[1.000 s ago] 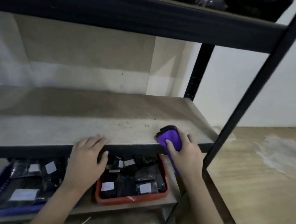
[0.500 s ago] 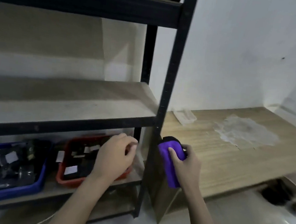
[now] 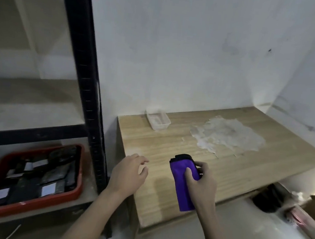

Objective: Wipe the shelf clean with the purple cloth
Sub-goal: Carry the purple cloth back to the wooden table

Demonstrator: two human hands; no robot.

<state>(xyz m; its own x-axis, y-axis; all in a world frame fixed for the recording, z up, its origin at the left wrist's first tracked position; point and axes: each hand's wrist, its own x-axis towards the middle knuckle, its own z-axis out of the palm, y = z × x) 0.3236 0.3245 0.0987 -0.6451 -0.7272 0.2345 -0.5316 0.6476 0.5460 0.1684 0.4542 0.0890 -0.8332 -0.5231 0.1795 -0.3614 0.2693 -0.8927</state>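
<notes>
My right hand (image 3: 200, 180) grips the folded purple cloth (image 3: 182, 178), which hangs down from my fist above a low wooden platform (image 3: 216, 164). My left hand (image 3: 129, 173) hovers beside it with the fingers loosely spread, holding nothing, over the platform's left edge. The shelf (image 3: 27, 109) with its pale wooden board stands at the left, behind a black metal upright (image 3: 90, 85). Both hands are away from the shelf.
A red tray (image 3: 27, 203) of dark packets with white labels sits on the lower shelf level. On the platform lie a clear plastic container (image 3: 157, 120) near the wall and a patch of peeling white residue (image 3: 227, 134). A dark object (image 3: 268, 199) sits under the platform's right end.
The view has swung right, from the shelf to the wooden platform. My right hand carried the cloth off the shelf edge to above the platform; my left hand left the shelf edge and followed.
</notes>
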